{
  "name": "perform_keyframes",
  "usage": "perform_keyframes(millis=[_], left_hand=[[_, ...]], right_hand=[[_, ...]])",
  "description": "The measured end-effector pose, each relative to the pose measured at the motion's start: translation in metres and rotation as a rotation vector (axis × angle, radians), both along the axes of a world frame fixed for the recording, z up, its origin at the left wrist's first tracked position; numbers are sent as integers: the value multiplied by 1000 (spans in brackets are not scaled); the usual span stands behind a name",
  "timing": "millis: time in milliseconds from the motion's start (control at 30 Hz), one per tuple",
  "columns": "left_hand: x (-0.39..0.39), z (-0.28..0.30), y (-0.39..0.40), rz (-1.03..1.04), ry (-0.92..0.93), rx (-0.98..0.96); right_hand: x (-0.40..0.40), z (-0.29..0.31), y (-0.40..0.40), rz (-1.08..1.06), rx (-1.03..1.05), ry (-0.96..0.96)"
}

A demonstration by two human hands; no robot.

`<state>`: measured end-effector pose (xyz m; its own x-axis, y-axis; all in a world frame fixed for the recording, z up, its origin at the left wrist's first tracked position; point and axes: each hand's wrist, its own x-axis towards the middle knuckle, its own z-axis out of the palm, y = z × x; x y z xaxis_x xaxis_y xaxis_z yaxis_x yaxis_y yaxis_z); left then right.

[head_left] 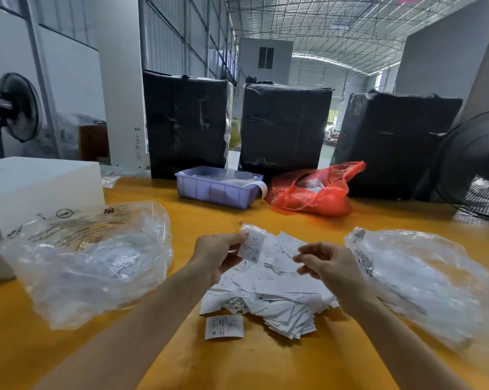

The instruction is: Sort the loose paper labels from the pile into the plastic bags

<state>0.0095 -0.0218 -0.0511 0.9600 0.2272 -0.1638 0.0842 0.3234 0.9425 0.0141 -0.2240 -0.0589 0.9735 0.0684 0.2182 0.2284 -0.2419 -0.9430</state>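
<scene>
- left hand (218,256) raised over the pile, thumb and fingers pinching one label (251,247); "XL" readable at its lower end.
- right hand (326,263) just beside it, fingers curled inward, fingertips near each other. Can't tell if a label is pinched there or nothing at all.
- label pile (268,294) sits directly under and between both hands on the yellow table (266,361). One stray label (224,327) lies flat at the near edge of the pile, marked "S".
- clear plastic bag (91,263) to the left, mouth open toward the pile, white labels visible inside. Second clear bag (423,280) to the right, also holding labels.
- further back: blue tray (218,190), red plastic bag (313,190), white box (37,187) far left, three black wrapped bales (187,122) behind, fan (474,164) at right.
- step, my read: size check on the held label, mid-sort, pile still large.
- next move needs: decide which bag takes XL (bag contents not readable from here), carry label to that mouth, release well inside so it doesn't slide back out onto the table.
- risk: thin labels stick together, so more than one may come up per pick.
</scene>
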Motion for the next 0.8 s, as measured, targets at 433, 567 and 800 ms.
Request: perform_keyframes(millis=[433, 567, 800], left_hand=[[-16, 11, 189, 447, 548, 1530], [-12, 17, 176, 447, 562, 1508], [-4, 47, 135, 527, 223, 1605]], right_hand=[[33, -15, -138, -513, -1112, 196], [37, -16, -131, -638, -1050, 37], [43, -16, -138, -746, -854, -62]])
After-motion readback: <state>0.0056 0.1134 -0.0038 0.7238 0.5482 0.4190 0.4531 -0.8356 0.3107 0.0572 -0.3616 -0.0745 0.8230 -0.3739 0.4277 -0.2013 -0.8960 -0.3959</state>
